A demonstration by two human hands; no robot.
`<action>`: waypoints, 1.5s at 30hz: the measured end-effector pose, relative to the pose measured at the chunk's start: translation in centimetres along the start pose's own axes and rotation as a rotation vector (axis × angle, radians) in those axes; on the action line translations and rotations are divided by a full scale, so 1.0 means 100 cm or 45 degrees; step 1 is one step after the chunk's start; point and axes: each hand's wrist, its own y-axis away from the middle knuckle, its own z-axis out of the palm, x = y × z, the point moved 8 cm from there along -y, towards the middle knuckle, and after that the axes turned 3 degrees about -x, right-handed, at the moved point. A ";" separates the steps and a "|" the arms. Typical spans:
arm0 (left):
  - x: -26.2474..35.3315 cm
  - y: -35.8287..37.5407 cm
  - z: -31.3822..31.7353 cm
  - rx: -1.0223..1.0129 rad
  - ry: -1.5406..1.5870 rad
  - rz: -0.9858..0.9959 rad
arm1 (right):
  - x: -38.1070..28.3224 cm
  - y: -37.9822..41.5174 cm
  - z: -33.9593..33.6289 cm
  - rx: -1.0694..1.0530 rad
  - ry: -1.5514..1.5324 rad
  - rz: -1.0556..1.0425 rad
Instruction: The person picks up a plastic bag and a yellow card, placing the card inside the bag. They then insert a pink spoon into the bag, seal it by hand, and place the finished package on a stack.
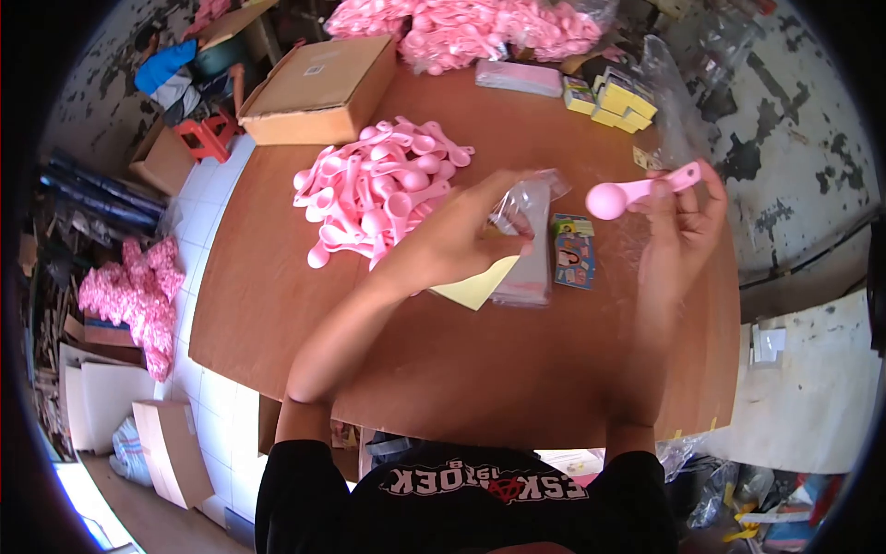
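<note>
My right hand is closed around a pink measuring spoon, raised over the right side of the table with its round bowl to the left. My left hand pinches a clear plastic bag near the table's middle. Below it lie a stack of flat clear bags and a pale yellow paper, partly covered by the hand. Small printed cards lie just right of the bags. A loose heap of pink spoons sits left of and beyond my left hand.
A cardboard box stands at the table's back left. Behind are bagged pink spoons, a pink-and-white stack and yellow-edged card stacks. A person is at the far left, near a red stool.
</note>
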 end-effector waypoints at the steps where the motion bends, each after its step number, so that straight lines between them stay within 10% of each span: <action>1: -0.003 -0.001 0.006 -0.055 -0.003 -0.054 | -0.002 0.002 0.002 -0.053 -0.023 -0.017; 20: -0.018 -0.003 0.044 -0.248 0.085 -0.169 | 0.026 0.028 0.035 -0.469 0.011 0.272; 45: -0.006 0.002 0.042 -0.007 -0.305 -0.066 | -0.020 0.043 0.056 -0.607 0.915 -0.426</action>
